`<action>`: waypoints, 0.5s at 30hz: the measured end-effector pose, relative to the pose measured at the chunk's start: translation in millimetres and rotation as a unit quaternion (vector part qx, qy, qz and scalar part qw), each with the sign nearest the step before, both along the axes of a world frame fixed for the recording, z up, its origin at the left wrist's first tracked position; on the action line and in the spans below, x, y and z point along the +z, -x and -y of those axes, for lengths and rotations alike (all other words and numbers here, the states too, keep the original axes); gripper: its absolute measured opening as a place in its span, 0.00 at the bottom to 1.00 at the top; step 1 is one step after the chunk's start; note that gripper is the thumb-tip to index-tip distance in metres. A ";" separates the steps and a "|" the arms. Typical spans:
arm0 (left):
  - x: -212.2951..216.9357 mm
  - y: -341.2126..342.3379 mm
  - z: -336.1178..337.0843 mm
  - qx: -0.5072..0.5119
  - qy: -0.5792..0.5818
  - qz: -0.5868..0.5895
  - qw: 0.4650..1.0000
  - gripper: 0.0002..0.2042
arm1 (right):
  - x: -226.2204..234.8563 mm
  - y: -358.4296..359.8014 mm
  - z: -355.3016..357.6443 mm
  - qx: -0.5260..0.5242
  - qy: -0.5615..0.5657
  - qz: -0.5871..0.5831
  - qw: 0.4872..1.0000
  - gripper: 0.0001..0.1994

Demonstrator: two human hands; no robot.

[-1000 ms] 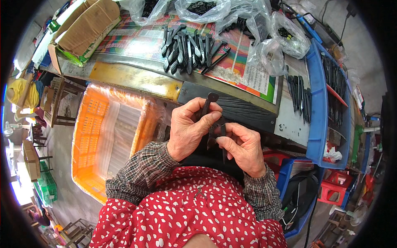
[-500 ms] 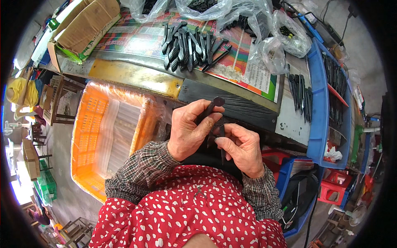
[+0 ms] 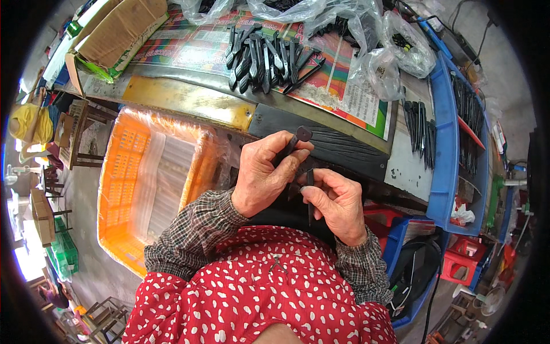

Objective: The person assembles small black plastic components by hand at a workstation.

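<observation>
Above my lap, near the bench edge, my left hand (image 3: pixel 262 175) pinches a black piece with a broad, flat-ended head (image 3: pixel 303 134) that sticks up past the thumb. The rest of that piece is hidden by the fingers. Close on its right, my right hand (image 3: pixel 339 206) grips a slim black strip (image 3: pixel 310 179) between thumb and fingertips, its narrow end pointing down. Whether the two pieces touch low down between the hands, I cannot tell. Beyond them on the bench lies a pile of black handle-like pieces (image 3: pixel 264 63).
An orange basket (image 3: pixel 117 189) lined with clear plastic stands left of my hands. To the right, slim black strips (image 3: pixel 421 129) lie beside a blue tray (image 3: pixel 440 149) of similar strips. Clear plastic bags (image 3: pixel 409 49) and a cardboard box (image 3: pixel 117 37) sit at the back.
The head of the piece in my left hand has risen slightly and turned more toward me. My right hand keeps its strip, with its upper end a little clearer of the left fingers.
</observation>
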State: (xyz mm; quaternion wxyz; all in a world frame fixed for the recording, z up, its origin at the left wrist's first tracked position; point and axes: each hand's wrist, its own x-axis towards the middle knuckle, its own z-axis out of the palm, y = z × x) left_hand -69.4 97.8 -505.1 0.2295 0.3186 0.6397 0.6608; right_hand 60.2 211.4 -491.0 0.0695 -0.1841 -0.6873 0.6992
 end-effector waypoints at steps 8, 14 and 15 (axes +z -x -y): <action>4.4 -0.4 0.4 0.002 0.001 0.039 0.999 0.07 | 1.1 0.3 -1.7 0.000 0.006 0.006 1.000 0.11; 21.0 0.8 14.6 -0.002 0.004 0.100 0.995 0.13 | -0.3 -2.1 -3.6 -0.022 0.026 0.002 0.999 0.11; 22.5 2.0 18.5 -0.015 0.009 0.129 0.991 0.14 | 0.1 -1.9 -4.1 -0.023 0.025 0.002 0.999 0.11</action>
